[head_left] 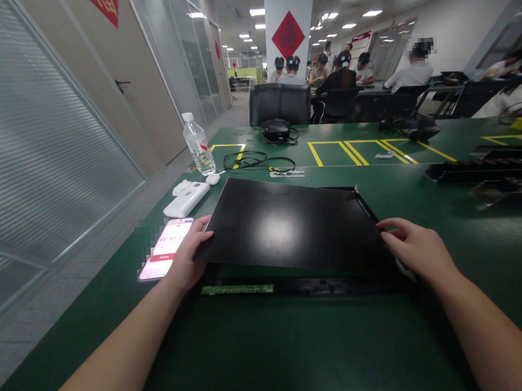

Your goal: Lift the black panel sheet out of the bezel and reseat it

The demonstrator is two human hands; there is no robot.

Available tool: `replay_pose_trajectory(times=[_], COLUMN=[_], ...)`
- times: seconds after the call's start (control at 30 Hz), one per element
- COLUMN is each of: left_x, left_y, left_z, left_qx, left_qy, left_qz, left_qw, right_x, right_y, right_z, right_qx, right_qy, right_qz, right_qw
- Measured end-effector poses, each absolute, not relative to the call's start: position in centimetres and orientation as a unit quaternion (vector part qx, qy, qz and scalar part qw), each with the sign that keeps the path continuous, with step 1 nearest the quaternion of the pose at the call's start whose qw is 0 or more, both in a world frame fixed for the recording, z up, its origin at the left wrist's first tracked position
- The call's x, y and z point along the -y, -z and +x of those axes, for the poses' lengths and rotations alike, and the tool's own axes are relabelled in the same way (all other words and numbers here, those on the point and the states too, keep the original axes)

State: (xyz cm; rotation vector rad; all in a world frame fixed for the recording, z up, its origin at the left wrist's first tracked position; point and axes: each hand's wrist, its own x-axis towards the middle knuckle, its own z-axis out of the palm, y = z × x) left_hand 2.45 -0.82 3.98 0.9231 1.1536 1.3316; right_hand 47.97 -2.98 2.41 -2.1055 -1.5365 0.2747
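Note:
A large flat black panel (289,220) lies in front of me on the green table, its near edge raised a little over a dark frame (319,286) with a narrow green circuit strip (238,289). My left hand (186,256) grips the panel's near left corner, fingers curled over the edge. On the near right corner, my right hand (417,248) holds the panel's edge with bent fingers.
A lit phone (167,248) lies beside my left hand. Behind it are a white power bank (186,199), a water bottle (198,145), a coiled black cable (259,159) and a black headset (277,129). Black trays (484,170) sit at right. Several people sit at far tables.

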Motion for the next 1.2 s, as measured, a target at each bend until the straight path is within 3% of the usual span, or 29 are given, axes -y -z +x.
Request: replay_pose_trajectory(times=[0.83,1.2], left_x=[0.8,0.8], left_y=[-4.2,-3.9], left_z=[2.3,2.0], left_qx=[-0.5,-0.491], left_qy=[-0.541,-0.541], left_qz=[0.396,0.402], left_qw=[0.549,0.552], right_x=[2.9,2.6], right_y=[-1.9,-1.3], right_z=[48.0,49.1], right_qx=[0.561,0.523], right_qy=[-0.086,-0.143], right_qz=[-0.775,-0.779], right_qw=[0.277,0.315])
